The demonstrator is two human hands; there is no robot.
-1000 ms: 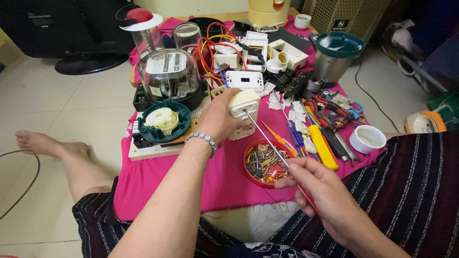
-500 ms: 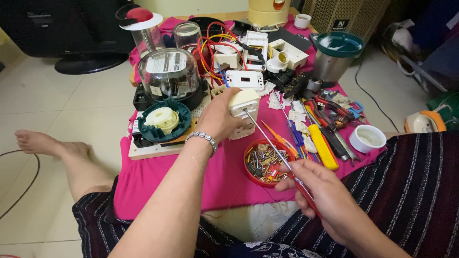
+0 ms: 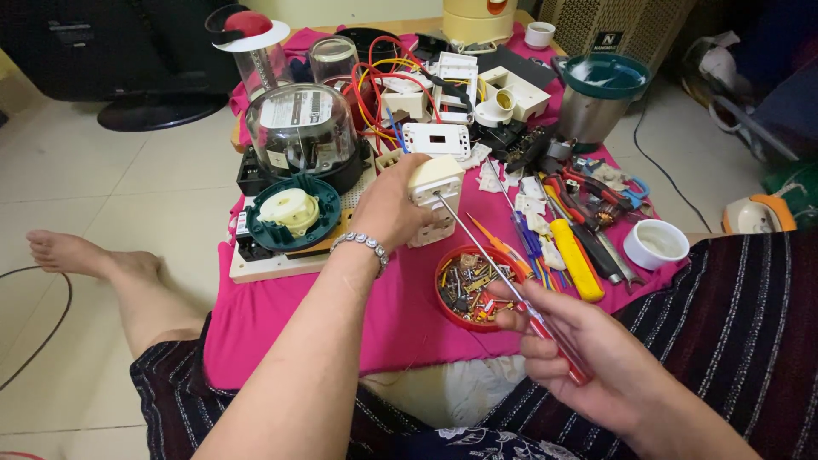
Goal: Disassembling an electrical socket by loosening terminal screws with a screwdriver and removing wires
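Note:
My left hand (image 3: 388, 209), with a beaded bracelet on the wrist, grips a cream plastic switch box (image 3: 436, 189) held upright over the pink cloth (image 3: 281, 315). My right hand (image 3: 579, 362) holds a long screwdriver (image 3: 503, 273) with a clear red handle. Its metal shaft slants up to the left and the tip touches the face of the box. A red round tray (image 3: 467, 288) full of screws and small metal parts lies just below the shaft.
Behind the box stand a glass-domed electric meter (image 3: 300, 128), a green round part (image 3: 292, 213), tangled red and yellow wires (image 3: 375, 85) and white sockets (image 3: 436, 138). Pliers and screwdrivers (image 3: 579, 230), a white cup (image 3: 654, 244) and a steel pot (image 3: 601, 98) lie right. My bare leg (image 3: 111, 273) stretches left.
Both hands stay nearly in place. The screwdriver tip remains on the box face, and my right hand has shifted only slightly on the handle.

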